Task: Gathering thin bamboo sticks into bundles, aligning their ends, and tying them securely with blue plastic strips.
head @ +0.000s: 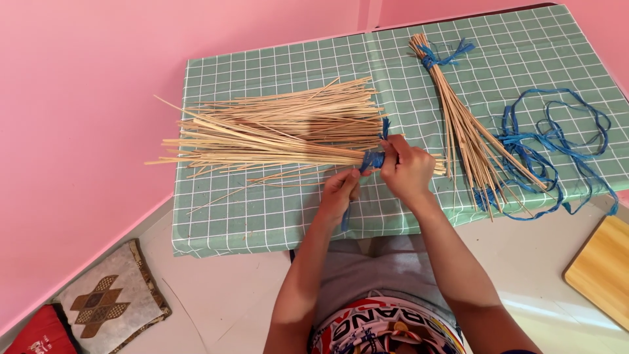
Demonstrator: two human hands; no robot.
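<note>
A fan of thin pale sticks lies on the green checked tablecloth, tips pointing left. A blue plastic string is wrapped around its narrow end. My right hand grips that bound end and the string wrap. My left hand pinches the loose tail of the blue string just below the bundle, with the tail hanging down over the table's front edge.
A second stick bundle, tied with blue string at its far end, lies to the right. Loose blue string loops sprawl at the table's right. A wooden board and two cushions sit on the floor.
</note>
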